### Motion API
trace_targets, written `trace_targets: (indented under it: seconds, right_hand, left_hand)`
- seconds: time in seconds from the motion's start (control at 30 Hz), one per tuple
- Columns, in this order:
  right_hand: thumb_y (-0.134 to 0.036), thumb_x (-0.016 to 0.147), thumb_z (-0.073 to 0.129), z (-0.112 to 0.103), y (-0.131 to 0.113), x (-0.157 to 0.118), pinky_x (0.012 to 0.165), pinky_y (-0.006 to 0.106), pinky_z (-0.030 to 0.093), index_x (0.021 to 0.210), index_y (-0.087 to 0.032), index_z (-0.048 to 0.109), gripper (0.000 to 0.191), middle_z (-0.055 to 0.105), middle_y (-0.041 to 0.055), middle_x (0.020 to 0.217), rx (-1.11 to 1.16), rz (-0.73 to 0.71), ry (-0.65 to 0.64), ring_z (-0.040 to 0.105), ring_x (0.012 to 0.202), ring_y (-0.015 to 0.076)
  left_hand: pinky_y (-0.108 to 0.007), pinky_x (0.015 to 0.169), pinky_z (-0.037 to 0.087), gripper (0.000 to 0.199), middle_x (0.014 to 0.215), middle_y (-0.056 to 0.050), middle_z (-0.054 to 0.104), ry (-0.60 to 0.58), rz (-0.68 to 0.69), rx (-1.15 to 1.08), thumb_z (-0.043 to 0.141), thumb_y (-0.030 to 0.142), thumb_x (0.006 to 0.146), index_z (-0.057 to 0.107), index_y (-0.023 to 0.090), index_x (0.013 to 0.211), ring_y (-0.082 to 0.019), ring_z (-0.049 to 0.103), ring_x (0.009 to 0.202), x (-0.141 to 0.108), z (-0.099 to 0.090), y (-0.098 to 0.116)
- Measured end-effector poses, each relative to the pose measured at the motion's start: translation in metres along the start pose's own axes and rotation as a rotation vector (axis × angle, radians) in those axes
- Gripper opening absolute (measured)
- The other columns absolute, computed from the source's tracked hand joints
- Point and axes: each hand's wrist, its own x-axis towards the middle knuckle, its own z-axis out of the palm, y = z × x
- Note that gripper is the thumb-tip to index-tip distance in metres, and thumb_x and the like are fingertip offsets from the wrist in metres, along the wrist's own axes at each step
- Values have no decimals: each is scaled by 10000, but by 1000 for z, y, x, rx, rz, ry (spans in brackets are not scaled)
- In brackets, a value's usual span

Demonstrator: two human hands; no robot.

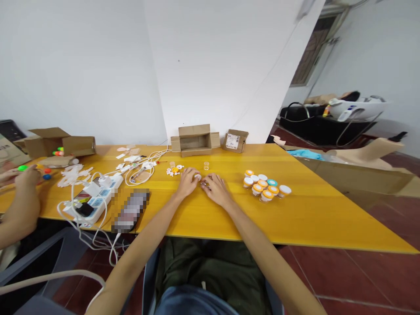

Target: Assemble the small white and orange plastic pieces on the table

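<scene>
Fingers of the left hand [187, 182] curl over a small white lid [197, 177], while the right hand [217, 188] pinches a tiny part [205, 184] too small to identify, the two hands touching on the yellow table [295, 214]. At three o'clock, near the right hand, stands a cluster of capped jars [264, 186]; at twelve o'clock an open cardboard box [196, 140].

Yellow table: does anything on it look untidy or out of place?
Yes. White cables from the power strip spill tangled over the table's front edge. White scraps lie scattered nearby. The capped jars stand upright, neatly clustered, near the right hand.
</scene>
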Motion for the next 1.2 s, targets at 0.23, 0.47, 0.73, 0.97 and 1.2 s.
trace_targets:
  seconds: [0.23,0.47,0.73,0.97,1.2]
  right_hand:
    - [-237,934,562,2,2,0,838,351,419,983,-261,661,113,646,77,1073,-1,-12,8,566,1012,249]
    - [-208,931,553,2,3,0,846,349,420,1020,-260,649,141,658,79,1100,-1,-8,-8,568,1034,258]
    - [-349,955,560,7,3,0,888,378,426,1235,-300,605,288,629,85,1240,-22,-2,-27,542,1113,275]
    - [-375,980,514,9,1,0,930,398,418,1260,-310,603,301,596,99,1316,-36,1,-47,524,1175,275]
    - [-361,979,526,5,-1,0,954,404,418,1250,-294,603,290,599,99,1330,-10,4,-58,531,1191,267]
  left_hand:
    - [-402,989,463,184,1098,-49,658,-40,-2,-34,598,235,912,671,263,1079,-234,583,1098,-1,4,-4]
    - [-379,972,486,167,1051,-48,649,-76,26,-79,559,209,926,675,248,1040,-213,599,1054,-2,7,-6]
    - [-364,908,515,112,944,-40,650,-59,12,-109,575,202,905,683,231,911,-202,613,953,-2,8,-8]
    - [-335,834,518,71,874,-27,628,-39,-34,-88,597,203,875,653,222,835,-188,613,869,-2,5,-4]
    - [-323,789,496,171,804,-14,615,-47,-66,-52,596,273,880,613,211,721,-174,595,801,-1,3,-1]
